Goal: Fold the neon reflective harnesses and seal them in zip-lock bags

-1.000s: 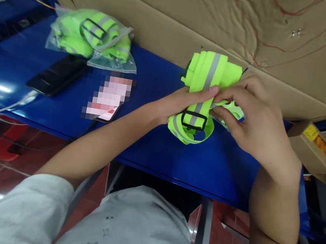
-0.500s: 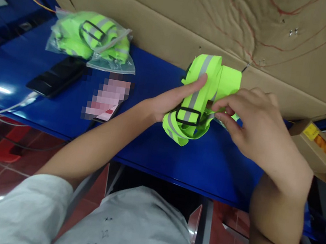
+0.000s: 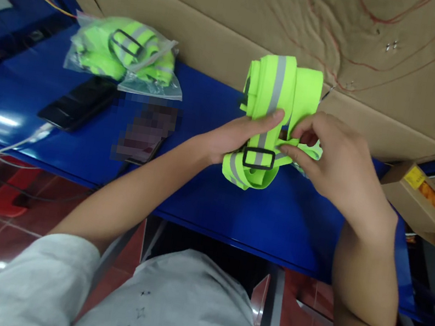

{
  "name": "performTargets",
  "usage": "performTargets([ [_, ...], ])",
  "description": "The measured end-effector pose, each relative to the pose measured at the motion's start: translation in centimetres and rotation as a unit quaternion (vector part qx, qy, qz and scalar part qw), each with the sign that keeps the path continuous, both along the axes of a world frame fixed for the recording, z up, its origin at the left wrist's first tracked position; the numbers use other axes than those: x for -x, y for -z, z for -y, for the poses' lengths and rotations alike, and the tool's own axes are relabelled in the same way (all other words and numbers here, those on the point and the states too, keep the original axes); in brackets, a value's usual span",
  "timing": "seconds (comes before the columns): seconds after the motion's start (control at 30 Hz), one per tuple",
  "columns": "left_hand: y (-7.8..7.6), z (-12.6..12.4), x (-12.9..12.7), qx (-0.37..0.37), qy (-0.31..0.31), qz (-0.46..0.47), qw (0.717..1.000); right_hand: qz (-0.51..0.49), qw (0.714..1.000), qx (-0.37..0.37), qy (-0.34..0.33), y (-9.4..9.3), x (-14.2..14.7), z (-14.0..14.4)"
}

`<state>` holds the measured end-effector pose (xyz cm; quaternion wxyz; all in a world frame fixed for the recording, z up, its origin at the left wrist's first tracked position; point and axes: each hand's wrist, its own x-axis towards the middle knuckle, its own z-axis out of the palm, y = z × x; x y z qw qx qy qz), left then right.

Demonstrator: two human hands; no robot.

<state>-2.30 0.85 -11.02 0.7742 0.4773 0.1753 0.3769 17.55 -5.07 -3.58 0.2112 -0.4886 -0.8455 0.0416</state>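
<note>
A folded neon-yellow reflective strap (image 3: 281, 93) with grey stripes and a black plastic buckle (image 3: 259, 159) is held upright over the blue table (image 3: 212, 195). My left hand (image 3: 239, 133) grips it from the left, thumb pressed on the grey stripe above the buckle. From the right, my right hand (image 3: 334, 160) pinches a loose part of the strap beside the buckle. The strap's lower loop hangs just above the tabletop.
A clear bag of more neon straps (image 3: 125, 53) lies at the back left. A black phone (image 3: 79, 102) and a blurred phone (image 3: 145, 131) lie beside it, with a white cable (image 3: 7, 144). Brown cardboard (image 3: 346, 40) backs the table; a small cardboard box (image 3: 420, 199) sits right.
The strap bundle has been raised and turned more upright. My left fingers shifted from lying along the stripe to clamping it above the buckle. My right hand closed in on the strap.
</note>
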Motion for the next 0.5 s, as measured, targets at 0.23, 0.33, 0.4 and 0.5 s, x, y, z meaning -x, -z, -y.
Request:
performTargets([
  [0.23,0.5,0.0,-0.2,-0.046,0.041,-0.088,0.994,-0.094,0.994,-0.056,0.006,-0.5,-0.8,0.1],
  [0.33,0.5,0.1,-0.1,-0.091,0.087,-0.11,0.986,-0.059,0.99,-0.126,-0.026,-0.5,0.1,0.1],
  [0.4,0.4,0.3,0.0,-0.143,0.135,-0.129,0.972,-0.043,0.995,-0.069,-0.051,0.0,0.9,-0.1],
  [0.5,0.3,0.7,0.0,-0.182,0.179,-0.155,0.954,-0.08,0.996,0.021,-0.011,1.4,1.4,-0.9],
])
